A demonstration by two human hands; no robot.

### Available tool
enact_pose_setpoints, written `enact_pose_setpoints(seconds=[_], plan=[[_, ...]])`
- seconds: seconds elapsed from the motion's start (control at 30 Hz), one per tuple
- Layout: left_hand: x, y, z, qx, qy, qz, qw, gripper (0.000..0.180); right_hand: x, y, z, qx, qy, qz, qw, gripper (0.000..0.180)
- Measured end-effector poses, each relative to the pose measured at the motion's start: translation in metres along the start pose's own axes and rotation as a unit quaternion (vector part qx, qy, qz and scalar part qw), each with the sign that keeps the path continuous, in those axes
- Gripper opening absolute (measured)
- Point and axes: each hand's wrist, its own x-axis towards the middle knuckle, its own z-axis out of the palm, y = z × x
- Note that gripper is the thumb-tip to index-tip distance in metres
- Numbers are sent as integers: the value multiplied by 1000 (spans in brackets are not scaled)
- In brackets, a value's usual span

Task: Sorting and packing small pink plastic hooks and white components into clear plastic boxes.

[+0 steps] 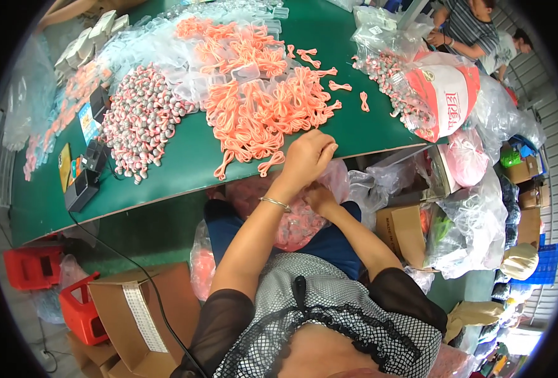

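My left hand (310,155), with a bangle on its wrist, is over the table's near edge, just in front of a heap of bundled orange cords (263,110). Its fingers are curled closed; whatever they may hold is hidden. Lower down, my right hand (321,200) is at a clear plastic bag (294,230) of pinkish pieces on my lap. The fingers of that hand are mostly hidden. Left of the cords lies a pile of small grey-and-pink rounded pieces (143,116). A few single cord bundles (364,101) lie apart to the right.
Clear plastic cases (184,69) spread over the back of the green table (190,154). A black device (82,190) sits at the left edge, its cable hanging down. A red-and-white sack (446,94) lies at the right. Cardboard boxes (402,233) and red stools (80,309) flank me. People work beyond.
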Motion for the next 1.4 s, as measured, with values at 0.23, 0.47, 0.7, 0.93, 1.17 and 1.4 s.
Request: enact_pose_setpoints(seconds=[0.23,0.47,0.7,0.93,1.17,1.4], plan=[[-4,-6,-5,13,28,-3,1000,10,-2,-61,-273,388,-104,-195,895,15],[0,-2,-2,13,23,-7,1000,7,167,-15,-299,307,276,-90,906,21],[-4,-8,-3,15,34,-2,999,7,198,-43,-331,320,16,1,947,27],[-1,-8,0,27,46,5,999,9,205,-36,-341,281,-83,31,955,26],[-2,-10,3,48,41,1,998,9,216,-38,-335,196,-102,-80,972,22],[-1,-5,2,48,47,-4,998,11,178,-45,-335,326,131,-22,936,17]])
